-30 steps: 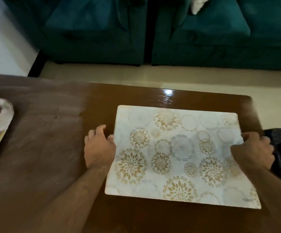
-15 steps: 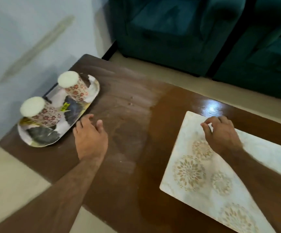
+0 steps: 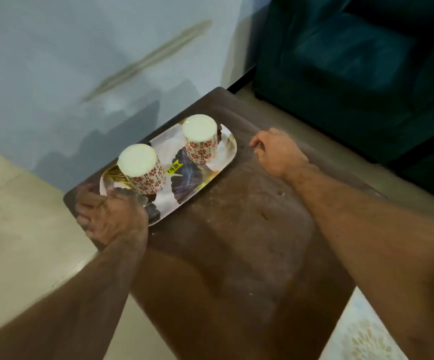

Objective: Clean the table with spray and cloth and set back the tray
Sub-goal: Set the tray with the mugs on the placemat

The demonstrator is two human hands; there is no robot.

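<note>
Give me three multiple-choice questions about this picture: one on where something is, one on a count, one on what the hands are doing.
1. Where on the table does the tray sit?
A. in the middle
B. at the corner by the wall
C. on the placemat

2. How many cups stand on the tray?
A. one
B. two
C. four

3. What is the left hand doing?
A. gripping the near end of the tray
B. holding a spray bottle
C. resting on the placemat

Answers:
1. B, the tray lies along the table's edge at the corner next to the pale wall.
2. B, a near cup and a far cup both stand upside down on it.
3. A, its fingers curl round the tray's near end, while the right hand is at the far end, not yet touching it.
</note>
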